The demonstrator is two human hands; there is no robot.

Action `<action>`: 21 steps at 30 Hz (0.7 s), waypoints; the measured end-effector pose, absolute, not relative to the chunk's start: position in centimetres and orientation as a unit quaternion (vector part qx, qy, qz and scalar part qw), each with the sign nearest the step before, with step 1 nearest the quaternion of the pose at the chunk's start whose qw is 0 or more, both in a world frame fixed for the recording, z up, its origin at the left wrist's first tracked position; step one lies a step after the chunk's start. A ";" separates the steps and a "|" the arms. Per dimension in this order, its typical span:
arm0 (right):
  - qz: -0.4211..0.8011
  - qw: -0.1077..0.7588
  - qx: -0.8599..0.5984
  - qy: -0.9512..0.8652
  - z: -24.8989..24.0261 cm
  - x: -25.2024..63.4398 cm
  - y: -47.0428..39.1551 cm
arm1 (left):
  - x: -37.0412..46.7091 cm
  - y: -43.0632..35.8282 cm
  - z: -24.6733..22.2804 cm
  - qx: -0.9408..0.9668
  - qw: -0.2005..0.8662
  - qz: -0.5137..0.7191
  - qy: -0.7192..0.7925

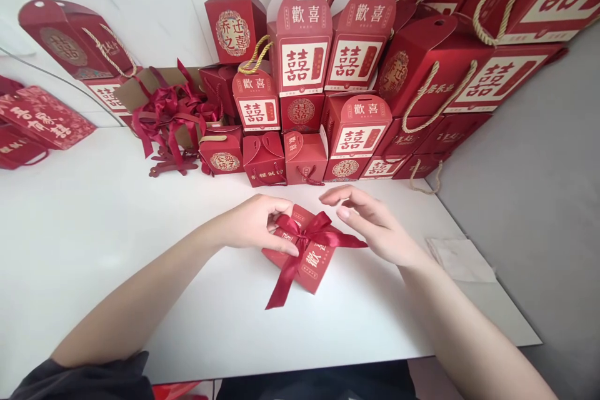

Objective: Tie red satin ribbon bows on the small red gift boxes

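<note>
A small red gift box [315,276] with gold lettering lies at an angle on the white table, tied with a dark red satin ribbon [282,285] in a bow. One ribbon tail hangs toward the table's front edge; another points to the right. At the box's left side, my left hand [255,223] has its thumb and fingers closed around the bow's left loop. My right hand [372,225] hovers just right of the box, fingers apart and holding nothing, close to the right ribbon tail.
Stacked red gift boxes [302,69] with rope handles line the back and right. A cardboard box [129,95] overflows with loose ribbons [173,103] at back left. Red bags [47,114] lie far left. A pale flat packet [462,259] rests near the right edge.
</note>
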State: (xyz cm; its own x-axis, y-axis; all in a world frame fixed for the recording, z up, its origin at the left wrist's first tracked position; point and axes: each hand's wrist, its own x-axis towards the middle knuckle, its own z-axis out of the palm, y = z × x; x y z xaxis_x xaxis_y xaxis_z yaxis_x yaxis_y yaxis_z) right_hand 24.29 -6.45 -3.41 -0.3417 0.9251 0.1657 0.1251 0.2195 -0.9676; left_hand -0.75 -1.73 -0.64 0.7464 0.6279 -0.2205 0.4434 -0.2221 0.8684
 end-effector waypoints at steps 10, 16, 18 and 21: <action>0.606 0.345 -0.362 -0.619 -4.5 23.1 -5.7 | -0.6 -2.8 0.8 0.829 0.383 0.043 0.405; 0.567 0.343 -0.358 -0.657 -4.6 23.4 -5.3 | -0.6 -3.8 2.0 0.859 0.237 0.030 0.453; 0.561 0.340 -0.353 -0.667 -4.7 23.4 -5.3 | -0.6 -4.1 2.1 0.866 0.209 0.027 0.454; 0.575 0.335 -0.345 -0.662 -4.7 23.5 -5.2 | -0.5 -4.3 2.2 0.868 0.204 0.026 0.453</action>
